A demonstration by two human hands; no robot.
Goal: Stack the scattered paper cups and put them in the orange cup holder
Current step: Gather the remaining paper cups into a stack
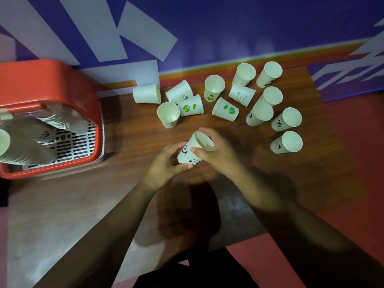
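A white paper cup with panda prints (192,151) is tilted between both hands above the middle of the wooden table (311,173). My left hand (166,167) curls around its base and my right hand (216,152) grips it near the rim. Several more white paper cups lie scattered behind, some upright like one (168,113), some on their sides like the green-dotted one (225,109). The orange cup holder (52,84) stands at the left with long stacks of cups (31,140) lying in it.
A blue and white patterned wall (207,28) runs right behind the table. Red floor (363,142) shows beyond the table's right edge. A white slotted grid (72,146) lines the holder's bottom.
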